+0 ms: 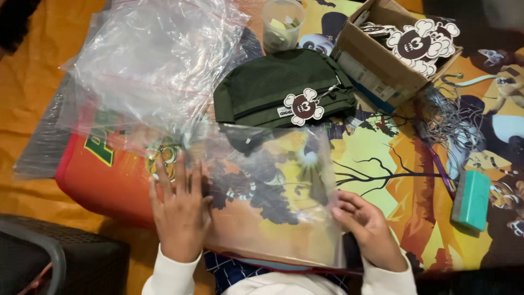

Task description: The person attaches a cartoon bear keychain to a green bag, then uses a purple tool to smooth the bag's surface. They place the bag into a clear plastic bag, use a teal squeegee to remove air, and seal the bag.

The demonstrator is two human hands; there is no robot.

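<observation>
A clear plastic bag (273,186) lies flat on the colourful printed table cover (382,158) right in front of me. My left hand (180,210) rests flat on the bag's left part, fingers spread. At the bag's right edge my right hand (365,224) pinches the plastic with curled fingers. Just beyond the bag sits a dark green folded cap (278,87) with a brown-and-white cartoon hang tag (303,106) attached.
A pile of clear plastic bags (153,60) lies at the back left. A plastic cup (282,24) stands at the back, a cardboard box (382,65) of cartoon tags to its right. Loose strings (447,120) and a teal block (471,199) lie at right. A dark chair (60,262) is lower left.
</observation>
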